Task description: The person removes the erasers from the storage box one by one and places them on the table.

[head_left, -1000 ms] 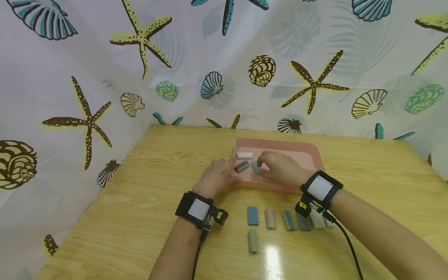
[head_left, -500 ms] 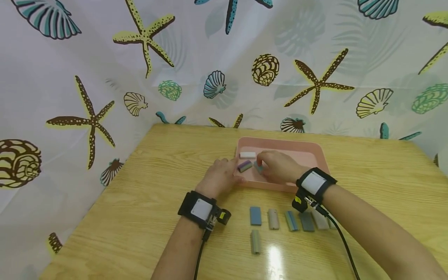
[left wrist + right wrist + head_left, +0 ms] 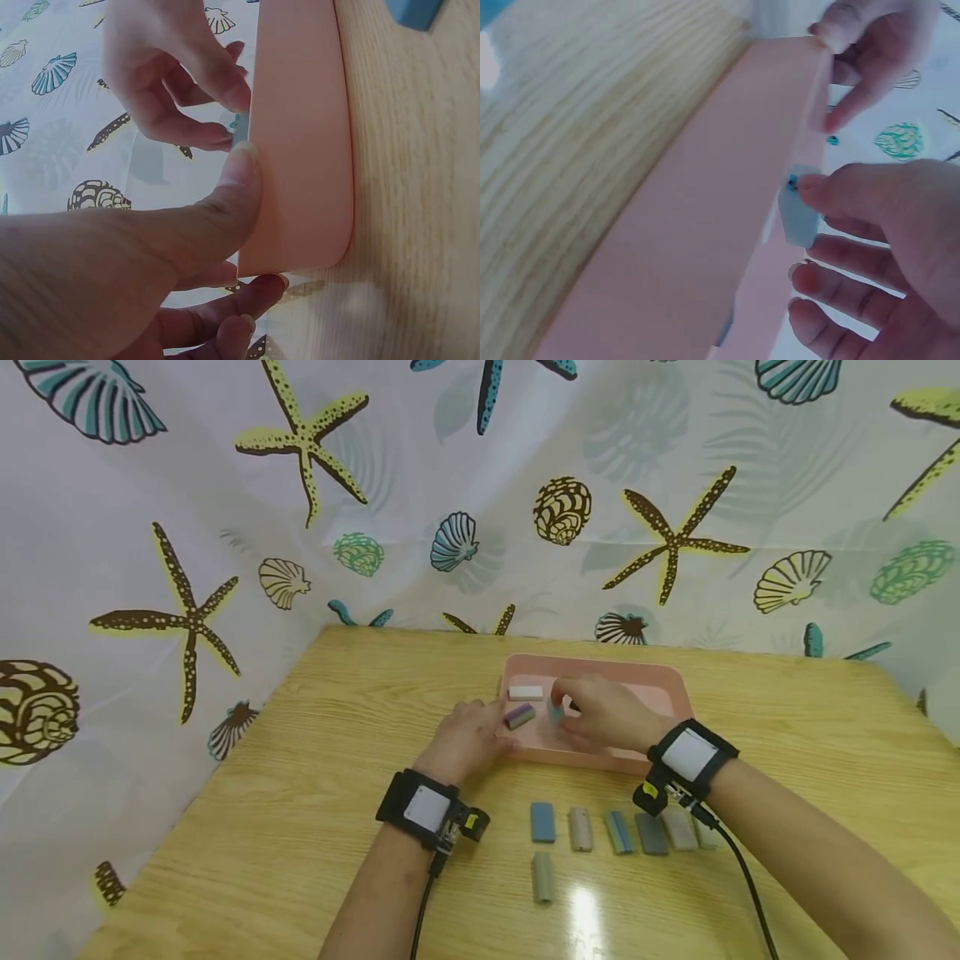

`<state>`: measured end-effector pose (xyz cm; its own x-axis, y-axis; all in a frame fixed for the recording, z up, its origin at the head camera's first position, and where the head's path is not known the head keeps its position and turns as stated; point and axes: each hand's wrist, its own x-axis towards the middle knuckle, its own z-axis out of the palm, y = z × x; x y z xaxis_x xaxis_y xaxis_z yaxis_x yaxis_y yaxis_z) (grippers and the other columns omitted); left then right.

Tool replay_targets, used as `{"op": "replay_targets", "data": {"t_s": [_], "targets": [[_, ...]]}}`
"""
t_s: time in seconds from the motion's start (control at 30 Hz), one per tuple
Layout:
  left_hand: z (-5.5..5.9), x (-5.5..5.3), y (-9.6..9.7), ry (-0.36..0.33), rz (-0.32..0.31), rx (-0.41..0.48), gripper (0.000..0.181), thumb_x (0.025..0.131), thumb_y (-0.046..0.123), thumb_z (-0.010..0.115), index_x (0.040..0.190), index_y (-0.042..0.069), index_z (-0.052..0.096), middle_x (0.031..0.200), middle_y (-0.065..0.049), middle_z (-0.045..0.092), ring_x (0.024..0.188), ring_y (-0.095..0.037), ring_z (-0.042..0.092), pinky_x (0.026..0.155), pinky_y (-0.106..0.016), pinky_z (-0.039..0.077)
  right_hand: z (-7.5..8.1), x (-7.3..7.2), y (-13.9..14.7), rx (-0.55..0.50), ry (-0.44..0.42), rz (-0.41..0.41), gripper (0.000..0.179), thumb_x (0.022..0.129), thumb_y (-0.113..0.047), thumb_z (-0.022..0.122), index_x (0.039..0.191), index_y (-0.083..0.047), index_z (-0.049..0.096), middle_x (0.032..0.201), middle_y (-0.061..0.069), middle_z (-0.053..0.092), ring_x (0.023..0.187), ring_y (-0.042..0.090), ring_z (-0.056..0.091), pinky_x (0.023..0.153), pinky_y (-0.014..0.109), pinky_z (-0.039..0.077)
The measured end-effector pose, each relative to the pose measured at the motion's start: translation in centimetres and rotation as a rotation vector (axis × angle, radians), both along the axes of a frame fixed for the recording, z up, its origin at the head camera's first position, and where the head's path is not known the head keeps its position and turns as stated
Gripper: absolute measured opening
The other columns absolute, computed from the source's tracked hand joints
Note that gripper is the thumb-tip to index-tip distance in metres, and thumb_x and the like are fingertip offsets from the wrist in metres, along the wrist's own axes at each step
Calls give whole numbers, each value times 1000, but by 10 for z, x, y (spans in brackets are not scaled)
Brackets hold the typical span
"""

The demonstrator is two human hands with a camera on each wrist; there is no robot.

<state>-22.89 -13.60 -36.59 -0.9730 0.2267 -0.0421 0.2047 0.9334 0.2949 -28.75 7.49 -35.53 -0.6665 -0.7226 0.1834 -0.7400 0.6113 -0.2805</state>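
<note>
I count one pink tray (image 3: 600, 762) toward the far edge of the table (image 3: 337, 735), at least three blocks (image 3: 519, 717) in or over it, seven loose blocks (image 3: 543, 822), two hands (image 3: 467, 739).

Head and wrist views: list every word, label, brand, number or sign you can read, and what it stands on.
None can be read in any view.
White wristband plates: too small to read, if printed at all.
Yellow camera patches: too small to read.
Held block: one small dark mark, too blurred to make out.
Tray: no lettering shows.
Table blocks: none legible.
Cloth: printed pictures only.
</note>
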Motion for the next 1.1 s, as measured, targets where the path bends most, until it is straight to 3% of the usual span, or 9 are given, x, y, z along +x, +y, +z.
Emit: {"op": "replay_targets", "data": {"t_s": [0.2,0.47,0.87,1.1], "targets": [[-1,0,-1,-2,-2,8,70,87,42,60,142,15,29,106,-11,54,89,-21,46,77,-38,43,8,15,5,-57,57,53,19,78,-17,71,92,-11,59,89,2,58,78,13,50,67,31,46],[0,1,-3,-3,-2,16,68,86,43,60,141,15,32,105,-9,54,90,-20,45,77,-37,42,15,43,6,-37,123,127,17,78,-21,68,90,-18,57,84,-7,44,65,10,41,55,25,38],[2,3,-1,29,-33,14,62,84,43,62,133,10,42,102,-10,55,89,-20,47,78,-37,43,13,88,18,-15,35,237,18,77,-23,67,85,-23,50,87,-10,44,66,7,42,55,21,39],[3,2,0,0,-13,18,65,85,43,61,136,11,39,105,-10,54,90,-20,46,79,-38,43,5,117,23,4,-68,291,24,73,-26,71,84,-25,49,88,-13,43,66,4,43,56,17,38]]}}
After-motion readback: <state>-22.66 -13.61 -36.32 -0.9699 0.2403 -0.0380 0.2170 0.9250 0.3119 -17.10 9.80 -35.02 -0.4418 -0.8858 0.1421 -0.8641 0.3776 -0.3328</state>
